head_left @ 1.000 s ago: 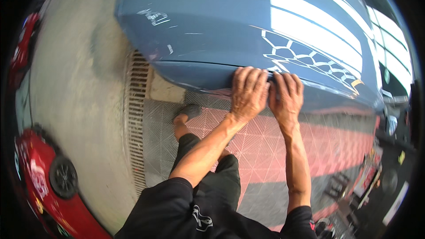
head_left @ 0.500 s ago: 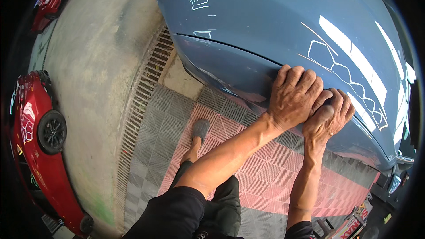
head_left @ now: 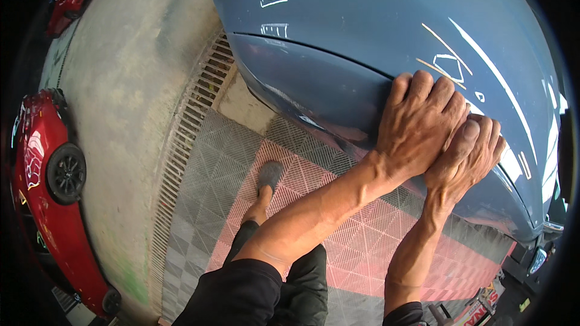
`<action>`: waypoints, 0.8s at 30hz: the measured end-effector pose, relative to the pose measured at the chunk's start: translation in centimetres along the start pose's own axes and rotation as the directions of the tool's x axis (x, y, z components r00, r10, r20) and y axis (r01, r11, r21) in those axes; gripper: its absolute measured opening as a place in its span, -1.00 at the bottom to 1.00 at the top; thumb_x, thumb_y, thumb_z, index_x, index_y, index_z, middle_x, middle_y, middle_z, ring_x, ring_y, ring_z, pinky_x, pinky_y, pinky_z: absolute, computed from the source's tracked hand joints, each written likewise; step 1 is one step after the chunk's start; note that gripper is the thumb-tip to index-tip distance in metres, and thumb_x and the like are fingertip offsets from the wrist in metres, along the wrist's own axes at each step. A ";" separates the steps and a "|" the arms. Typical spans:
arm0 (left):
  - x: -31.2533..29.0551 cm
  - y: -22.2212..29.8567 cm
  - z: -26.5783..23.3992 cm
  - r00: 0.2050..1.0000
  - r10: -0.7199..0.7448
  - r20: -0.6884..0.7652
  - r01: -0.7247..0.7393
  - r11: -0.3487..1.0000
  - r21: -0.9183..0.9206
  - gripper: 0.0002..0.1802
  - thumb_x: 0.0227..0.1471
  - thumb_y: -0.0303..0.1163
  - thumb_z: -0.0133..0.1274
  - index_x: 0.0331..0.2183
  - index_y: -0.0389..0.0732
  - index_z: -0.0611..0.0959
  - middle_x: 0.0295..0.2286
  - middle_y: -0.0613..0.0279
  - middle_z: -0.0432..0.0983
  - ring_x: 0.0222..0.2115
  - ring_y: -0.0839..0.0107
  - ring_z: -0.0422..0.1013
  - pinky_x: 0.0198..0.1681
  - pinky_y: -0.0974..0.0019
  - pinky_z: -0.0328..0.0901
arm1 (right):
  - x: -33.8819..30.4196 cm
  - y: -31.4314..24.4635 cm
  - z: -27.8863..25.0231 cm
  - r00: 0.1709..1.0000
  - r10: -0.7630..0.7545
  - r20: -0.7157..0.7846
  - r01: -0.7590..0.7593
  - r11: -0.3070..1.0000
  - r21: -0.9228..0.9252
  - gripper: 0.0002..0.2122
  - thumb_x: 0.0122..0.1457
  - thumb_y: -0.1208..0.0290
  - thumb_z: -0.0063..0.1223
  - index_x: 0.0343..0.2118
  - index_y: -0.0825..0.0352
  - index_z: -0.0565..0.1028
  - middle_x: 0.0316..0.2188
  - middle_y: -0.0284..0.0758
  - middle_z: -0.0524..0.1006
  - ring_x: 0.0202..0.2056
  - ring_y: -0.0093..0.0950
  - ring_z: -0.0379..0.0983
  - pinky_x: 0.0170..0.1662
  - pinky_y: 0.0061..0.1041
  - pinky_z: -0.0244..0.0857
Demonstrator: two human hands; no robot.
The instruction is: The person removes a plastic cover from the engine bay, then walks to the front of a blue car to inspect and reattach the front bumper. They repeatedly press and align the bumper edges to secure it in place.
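A blue-grey car body (head_left: pixel 338 12) fills the upper right, with a dark seam (head_left: pixel 314 51) along its side panel. Over that seam lies my left hand (head_left: pixel 420 124), fingers curled and knuckles raised. My right hand (head_left: pixel 465 160) presses close against it, its thumb lying toward the left hand and its fingers bent down onto the panel. Both are closed; whatever sits beneath the fingers is hidden. Reflected light patterns (head_left: pixel 450 69) shine on the paint beside the hands.
A red car (head_left: pixel 54 223) stands at the left and another red car (head_left: pixel 75 0) at the upper left. A metal floor grate (head_left: pixel 181 127) runs between concrete and grey-and-red plastic tiles (head_left: pixel 362 241). My shoe (head_left: pixel 270 174) rests on the tiles. Equipment (head_left: pixel 477 308) occupies the lower right.
Both hands have shifted slightly right along the panel edge, still together. A dark patch that showed between them is now covered. The view has moved a little, and the reflections have changed shape.
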State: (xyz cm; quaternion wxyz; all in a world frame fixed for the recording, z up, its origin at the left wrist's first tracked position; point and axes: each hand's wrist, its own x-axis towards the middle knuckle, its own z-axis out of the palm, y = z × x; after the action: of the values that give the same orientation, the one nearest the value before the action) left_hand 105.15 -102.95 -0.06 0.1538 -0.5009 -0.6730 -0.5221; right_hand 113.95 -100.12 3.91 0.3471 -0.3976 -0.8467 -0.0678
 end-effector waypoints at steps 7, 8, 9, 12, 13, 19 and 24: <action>0.1 0.0 -0.1 1.000 -0.003 -0.018 0.001 0.996 -0.090 -0.80 0.13 -0.19 0.09 -0.43 -0.08 0.56 -0.40 0.30 0.36 -0.27 0.28 0.26 -0.05 0.07 0.17 | 0.0 0.6 -0.5 1.000 0.006 0.022 -0.007 1.000 0.017 -0.58 0.36 0.09 -0.23 -0.36 0.41 0.48 -0.39 -0.19 0.43 -0.28 -0.24 0.31 -0.02 -0.20 0.09; 0.1 -0.2 -0.4 1.000 0.001 0.003 -0.001 0.995 -0.102 -0.81 0.14 -0.20 0.08 -0.42 -0.08 0.56 -0.41 0.31 0.36 -0.27 0.28 0.26 -0.05 0.08 0.17 | -0.2 0.7 -0.5 0.999 -0.014 0.039 0.013 1.000 0.023 -0.59 0.35 0.10 -0.20 -0.35 0.40 0.49 -0.38 -0.20 0.45 -0.28 -0.24 0.32 -0.01 -0.20 0.09; -0.3 -0.3 -0.7 0.999 0.005 0.034 -0.002 0.996 -0.091 -0.83 0.16 -0.20 0.09 -0.39 -0.06 0.56 -0.40 0.33 0.36 -0.27 0.29 0.28 -0.03 0.08 0.18 | -0.6 0.9 -0.6 0.998 -0.035 0.055 0.033 0.999 0.028 -0.61 0.35 0.10 -0.17 -0.34 0.40 0.49 -0.37 -0.21 0.46 -0.27 -0.24 0.33 0.00 -0.20 0.10; -0.2 -1.1 -0.4 1.000 0.016 0.013 -0.015 0.995 -0.102 -0.84 0.16 -0.21 0.11 -0.37 -0.05 0.58 -0.38 0.37 0.38 -0.25 0.31 0.31 0.00 0.07 0.18 | -0.5 1.2 -0.2 0.995 -0.072 0.065 0.072 0.997 0.008 -0.57 0.30 -0.02 -0.07 -0.29 0.36 0.50 -0.31 -0.20 0.48 -0.22 -0.24 0.35 0.00 -0.20 0.11; -0.1 -1.1 -0.4 1.000 0.011 0.018 -0.009 0.995 -0.100 -0.86 0.17 -0.21 0.11 -0.35 -0.05 0.59 -0.38 0.38 0.39 -0.25 0.32 0.31 0.00 0.08 0.18 | -0.6 1.4 -0.1 0.996 -0.051 0.079 0.051 0.999 -0.001 -0.53 0.27 -0.09 -0.03 -0.27 0.34 0.52 -0.31 -0.21 0.47 -0.22 -0.25 0.33 -0.03 -0.18 0.11; 0.2 -0.8 -0.8 0.997 0.000 0.079 0.007 0.997 -0.083 -0.85 0.18 -0.21 0.12 -0.34 -0.05 0.60 -0.37 0.37 0.38 -0.25 0.32 0.30 0.01 0.07 0.18 | -0.4 1.0 -0.7 0.993 0.004 0.115 -0.004 1.000 0.000 -0.54 0.29 -0.10 -0.08 -0.25 0.32 0.50 -0.27 -0.20 0.47 -0.18 -0.24 0.32 0.03 -0.17 0.10; -1.4 -2.6 -3.6 0.999 0.025 0.039 -0.019 0.989 -0.147 -0.80 0.05 -0.32 0.29 -0.28 -0.07 0.61 -0.25 0.32 0.47 -0.13 0.25 0.35 0.02 0.06 0.19 | -0.1 0.3 -1.0 0.979 0.001 0.205 -0.003 1.000 0.010 -0.55 0.30 -0.07 -0.04 -0.23 0.34 0.49 -0.26 -0.19 0.46 -0.16 -0.22 0.31 0.03 -0.13 0.10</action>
State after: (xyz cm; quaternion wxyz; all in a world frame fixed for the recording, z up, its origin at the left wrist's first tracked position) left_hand 102.44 -106.63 -1.07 0.1086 -0.5289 -0.6301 -0.5580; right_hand 114.75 -100.36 4.53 0.2602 -0.4016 -0.8778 -0.0220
